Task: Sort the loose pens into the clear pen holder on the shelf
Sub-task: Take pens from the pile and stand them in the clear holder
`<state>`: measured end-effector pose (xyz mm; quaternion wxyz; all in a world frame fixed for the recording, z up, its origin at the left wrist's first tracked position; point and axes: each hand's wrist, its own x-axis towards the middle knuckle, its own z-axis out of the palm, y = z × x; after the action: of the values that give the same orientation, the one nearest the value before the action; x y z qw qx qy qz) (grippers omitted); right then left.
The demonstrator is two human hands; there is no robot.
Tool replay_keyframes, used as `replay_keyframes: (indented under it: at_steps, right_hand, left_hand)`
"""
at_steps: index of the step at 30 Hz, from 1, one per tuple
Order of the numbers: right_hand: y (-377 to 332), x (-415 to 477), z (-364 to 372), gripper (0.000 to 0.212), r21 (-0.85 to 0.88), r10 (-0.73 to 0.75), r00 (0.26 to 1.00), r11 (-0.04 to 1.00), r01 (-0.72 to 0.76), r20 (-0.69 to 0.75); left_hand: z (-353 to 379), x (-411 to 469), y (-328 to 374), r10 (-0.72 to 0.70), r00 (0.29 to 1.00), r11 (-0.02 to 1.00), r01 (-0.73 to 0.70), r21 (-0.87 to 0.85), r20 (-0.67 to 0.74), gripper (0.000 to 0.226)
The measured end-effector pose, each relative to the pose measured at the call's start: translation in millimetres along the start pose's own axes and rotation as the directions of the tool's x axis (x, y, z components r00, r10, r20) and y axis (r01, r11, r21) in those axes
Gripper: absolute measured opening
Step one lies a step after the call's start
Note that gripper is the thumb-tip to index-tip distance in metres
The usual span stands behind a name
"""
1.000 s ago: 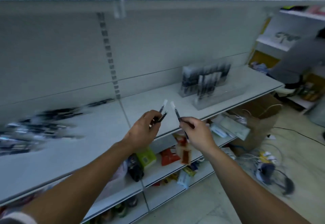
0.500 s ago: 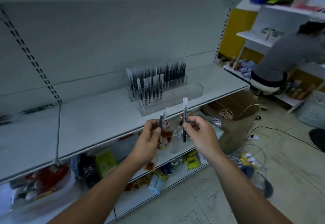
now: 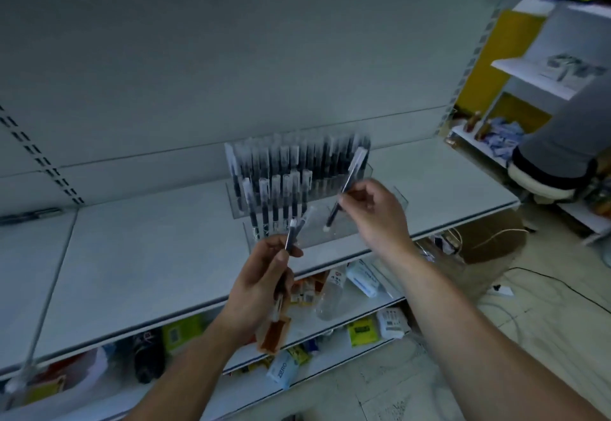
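Note:
A clear tiered pen holder (image 3: pixel 383 219) stands on the white shelf (image 3: pixel 148 255), its back row full of several black pens with clear caps (image 3: pixel 297 159), its front row partly filled. My right hand (image 3: pixel 377 215) pinches one black pen (image 3: pixel 347 189), tilted, its lower tip over the holder's front row. My left hand (image 3: pixel 261 285) grips two black pens (image 3: pixel 292 235) just in front of the holder, below the shelf edge.
More loose pens (image 3: pixel 29 214) lie at the shelf's far left. Packets and bottles crowd the lower shelves (image 3: pixel 330 301). A person in grey (image 3: pixel 562 143) crouches at the right by another rack, with a cardboard box (image 3: pixel 492 238) and cables on the floor.
My view has swung right and closer to the holder. My right hand has risen and carried its pen forward over the holder's front row. My left hand still holds its pens lower down.

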<state>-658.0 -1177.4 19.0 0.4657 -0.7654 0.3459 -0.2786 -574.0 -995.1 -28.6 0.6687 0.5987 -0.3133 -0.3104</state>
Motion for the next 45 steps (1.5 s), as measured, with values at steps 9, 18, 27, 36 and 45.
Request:
replay_keyframes:
  at_steps: [9, 18, 27, 36, 45]
  right_hand:
    - [17.7, 63.9, 17.2, 0.008, -0.031, -0.233, 0.954, 0.970, 0.243, 0.188]
    - [46.2, 80.7, 9.4, 0.009, -0.059, -0.470, 0.765, 0.835, 0.547, 0.441]
    - [45.8, 85.7, 18.0, 0.019, -0.209, -0.392, 0.803, 0.828, 0.520, 0.449]
    - [42.7, 37.5, -37.0, 0.011, -0.129, -0.489, 0.855, 0.850, 0.511, 0.172]
    - [37.2, 15.8, -46.2, 0.018, 0.267, 0.037, 0.894, 0.948, -0.172, 0.447]
  left_hand:
    - [14.9, 3.1, -6.3, -0.056, 0.985, 0.996, 0.043, -0.083, -0.164, 0.023]
    - [79.1, -12.1, -15.6, -0.116, 0.890, 0.973, 0.013, -0.229, -0.442, 0.027]
    - [97.3, -8.4, -5.5, -0.107, 0.863, 0.990, 0.047, -0.133, -0.494, 0.031]
    - [107.0, -0.5, -1.1, -0.110, 0.917, 0.957, -0.006, -0.290, -0.383, 0.027]
    - [123.8, 15.0, -2.4, -0.127, 0.963, 0.961, 0.059, -0.271, -0.239, 0.034]
